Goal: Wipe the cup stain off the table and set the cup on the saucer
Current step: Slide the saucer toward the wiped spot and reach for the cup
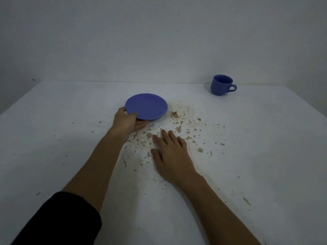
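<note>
White table [265,156] against bare grey wall, dim light. Brown stain [178,129] spattered across middle, not wiped; no cloth visible. Left hand [128,122] closed on near-left rim of blue saucer [146,106], near edge looks tilted up off table. Right hand [170,152] flat, fingers spread, palm down on stain, holding nothing. Blue cup [221,85] upright far right, well apart from saucer, handle pointing right. Both likely glazed ceramic: rigid, smooth, breakable, light. Cup best taken by handle or around body.

The blue saucer [146,106] sits tilted, near edge lifted off the white table [265,138]. Brown stain [177,128] speckles spread beside it (mostly rightward). The blue cup [222,85] stands upright, far right, handle pointing right.
</note>
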A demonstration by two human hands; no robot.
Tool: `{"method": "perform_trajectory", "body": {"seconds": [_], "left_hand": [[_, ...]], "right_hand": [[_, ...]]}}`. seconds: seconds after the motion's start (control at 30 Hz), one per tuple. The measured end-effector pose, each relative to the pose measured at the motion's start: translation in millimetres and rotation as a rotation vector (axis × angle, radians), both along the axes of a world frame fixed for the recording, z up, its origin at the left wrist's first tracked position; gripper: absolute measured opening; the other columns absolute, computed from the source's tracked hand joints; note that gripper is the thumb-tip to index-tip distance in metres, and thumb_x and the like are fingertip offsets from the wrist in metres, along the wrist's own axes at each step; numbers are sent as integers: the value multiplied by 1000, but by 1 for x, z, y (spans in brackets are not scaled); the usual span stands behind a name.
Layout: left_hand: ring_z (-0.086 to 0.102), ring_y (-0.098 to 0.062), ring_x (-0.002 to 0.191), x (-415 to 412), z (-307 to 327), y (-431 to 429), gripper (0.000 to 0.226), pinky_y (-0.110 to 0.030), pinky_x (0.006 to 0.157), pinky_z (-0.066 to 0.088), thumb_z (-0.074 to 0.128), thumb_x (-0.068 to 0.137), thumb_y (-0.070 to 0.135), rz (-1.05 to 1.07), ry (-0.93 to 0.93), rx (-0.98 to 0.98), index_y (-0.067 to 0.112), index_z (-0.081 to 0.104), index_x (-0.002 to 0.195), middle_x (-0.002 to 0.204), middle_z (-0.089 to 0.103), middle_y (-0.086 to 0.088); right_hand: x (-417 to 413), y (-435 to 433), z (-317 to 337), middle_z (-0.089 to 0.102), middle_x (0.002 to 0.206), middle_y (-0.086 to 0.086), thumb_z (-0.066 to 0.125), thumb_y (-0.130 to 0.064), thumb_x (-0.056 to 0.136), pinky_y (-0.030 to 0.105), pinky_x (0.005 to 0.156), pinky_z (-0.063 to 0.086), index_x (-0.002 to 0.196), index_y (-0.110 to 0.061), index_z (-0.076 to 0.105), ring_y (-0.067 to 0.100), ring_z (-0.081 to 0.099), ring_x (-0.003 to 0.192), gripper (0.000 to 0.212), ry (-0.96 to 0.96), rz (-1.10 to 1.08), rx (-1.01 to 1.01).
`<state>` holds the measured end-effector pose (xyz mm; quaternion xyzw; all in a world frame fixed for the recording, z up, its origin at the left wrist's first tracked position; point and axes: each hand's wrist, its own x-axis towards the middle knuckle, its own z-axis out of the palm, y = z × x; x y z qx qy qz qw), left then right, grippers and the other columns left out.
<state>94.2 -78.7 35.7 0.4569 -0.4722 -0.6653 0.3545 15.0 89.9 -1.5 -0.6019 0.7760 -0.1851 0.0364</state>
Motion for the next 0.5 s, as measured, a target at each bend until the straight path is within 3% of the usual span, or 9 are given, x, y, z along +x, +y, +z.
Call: {"method": "perform_trajectory", "body": {"seconds": [0.2,0.5], "left_hand": [[74,-24,66,-44,14,9,49,-32,57,60,48,94,-1,-131,-45,4,12,37,140,110,63,-21],[74,-23,64,-76,9,18,49,-32,58,61,49,95,0,-223,-106,48,11,37,141,122,60,-23]], "right_hand": [[0,2,1,25,157,8,28,-42,97,48,120,10,143,-25,31,27,16,146,49,-9,13,-5],[-1,2,1,34,152,7,30,-41,95,49,120,13,138,-23,38,27,23,144,47,-30,21,-35]]}}
